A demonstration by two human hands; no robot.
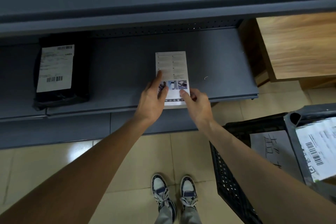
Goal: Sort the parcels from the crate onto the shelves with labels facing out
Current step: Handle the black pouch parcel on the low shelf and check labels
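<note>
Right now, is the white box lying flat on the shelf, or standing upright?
Lying flat. The white box rests on its broad side on the shelf, printed face upward, with both hands on its near end.

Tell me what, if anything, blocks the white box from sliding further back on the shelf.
Nothing visible does. The white box lies flat on the shelf with bare surface behind it up to the back panel. The black parcel lies well to its left, apart. Left hand and right hand touch its near end.

head camera looks steeply down, close over the shelf (116,63).
</note>
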